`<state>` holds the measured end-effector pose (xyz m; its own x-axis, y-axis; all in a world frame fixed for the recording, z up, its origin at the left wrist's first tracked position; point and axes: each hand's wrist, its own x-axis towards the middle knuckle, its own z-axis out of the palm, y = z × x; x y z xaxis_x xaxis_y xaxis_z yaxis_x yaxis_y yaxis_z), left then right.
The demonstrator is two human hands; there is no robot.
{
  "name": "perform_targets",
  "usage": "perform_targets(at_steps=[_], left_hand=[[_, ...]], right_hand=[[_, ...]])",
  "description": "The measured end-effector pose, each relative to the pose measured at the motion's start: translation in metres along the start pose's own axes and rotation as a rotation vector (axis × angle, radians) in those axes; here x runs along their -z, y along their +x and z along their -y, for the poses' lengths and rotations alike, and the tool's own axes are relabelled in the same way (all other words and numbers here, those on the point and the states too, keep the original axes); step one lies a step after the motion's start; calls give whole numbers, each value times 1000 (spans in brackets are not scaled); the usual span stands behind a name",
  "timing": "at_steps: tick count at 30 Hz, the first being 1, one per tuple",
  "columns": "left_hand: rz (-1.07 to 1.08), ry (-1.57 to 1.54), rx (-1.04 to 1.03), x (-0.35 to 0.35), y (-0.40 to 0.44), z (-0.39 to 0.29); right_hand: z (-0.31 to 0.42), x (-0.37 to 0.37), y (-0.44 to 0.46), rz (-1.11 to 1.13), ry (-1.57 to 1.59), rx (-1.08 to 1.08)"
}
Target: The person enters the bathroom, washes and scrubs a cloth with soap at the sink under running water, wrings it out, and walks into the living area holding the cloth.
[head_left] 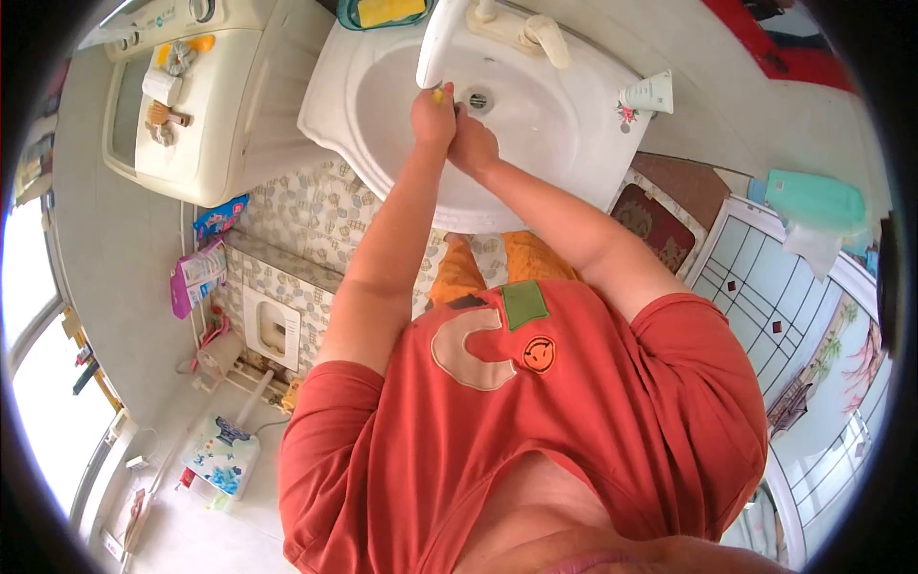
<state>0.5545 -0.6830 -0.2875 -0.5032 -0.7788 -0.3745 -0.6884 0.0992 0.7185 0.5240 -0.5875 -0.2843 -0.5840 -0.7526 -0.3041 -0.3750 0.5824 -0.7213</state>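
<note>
My left hand [433, 119] is closed just below the end of the white faucet spout [438, 43]. A small yellow bit [438, 97] shows at its fingers, too small to name. My right hand [472, 145] is closed too, its fingers up against the left hand. Whatever the right fingers hold, if anything, is hidden. Both hands are over the white washbasin [547, 143], left of its drain [478, 99]. The beige faucet handle [545, 40] stands behind the bowl.
A yellow block [390, 11] lies in a green dish [349, 17] at the back left. A white tube [650, 93] stands on the basin's right edge. A washing machine [206, 134] with a brush [167, 115] on top is at left. A squat toilet [272, 330] is set in the floor.
</note>
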Motion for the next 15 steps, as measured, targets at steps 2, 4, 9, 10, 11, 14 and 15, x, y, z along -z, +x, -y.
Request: perform_targets(at_steps=[2,4,9,10,11,14,15], left_hand=[[-134,-140,100,-6,0,3],[164,-527,278,10,2,9],[867,-1226,114,61,-11,18],[939,-1426,14,61,-17,17],[1005,-1624,-92,59,-24,16],[993,-1896,-304,59,-49,2],[983,-1827,-368,60,-53,0]], right_hand=[[-4,-3,-5,-35,-56,73],[-16,-5,-4,51,-65,120],[31,41,-30,853,1600,-547],[39,39,-36,962,1778,-557],[46,36,-40,1073,1956,-563],[64,45,-51,1134,2175,-427],[71,53,-54,1075,2150,-384]])
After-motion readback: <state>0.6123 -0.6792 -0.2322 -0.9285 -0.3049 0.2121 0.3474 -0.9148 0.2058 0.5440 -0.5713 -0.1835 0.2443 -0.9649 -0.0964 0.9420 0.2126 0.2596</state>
